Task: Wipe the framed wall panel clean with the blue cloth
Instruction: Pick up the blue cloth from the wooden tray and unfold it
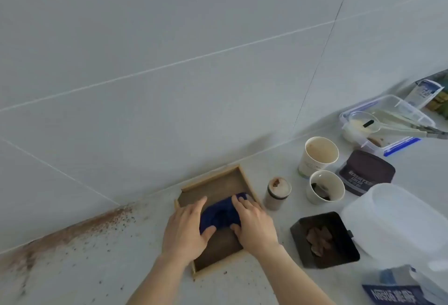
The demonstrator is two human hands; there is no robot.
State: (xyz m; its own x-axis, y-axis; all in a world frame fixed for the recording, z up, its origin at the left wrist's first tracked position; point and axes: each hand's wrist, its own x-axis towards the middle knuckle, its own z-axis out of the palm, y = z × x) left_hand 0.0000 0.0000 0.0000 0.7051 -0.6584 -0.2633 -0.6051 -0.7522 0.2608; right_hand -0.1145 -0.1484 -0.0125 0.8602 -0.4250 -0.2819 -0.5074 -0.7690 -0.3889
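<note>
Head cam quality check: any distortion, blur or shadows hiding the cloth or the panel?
Head view: wide-angle bend curves the wall tile lines; slightly soft overall, edges softest. Even light, no glare. Blue cloth and wooden-framed panel readable, though left hand and right hand cover parts of both.

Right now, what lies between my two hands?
In the head view, the bunched blue cloth lies between left hand and right hand, on the wood-framed panel.
</note>
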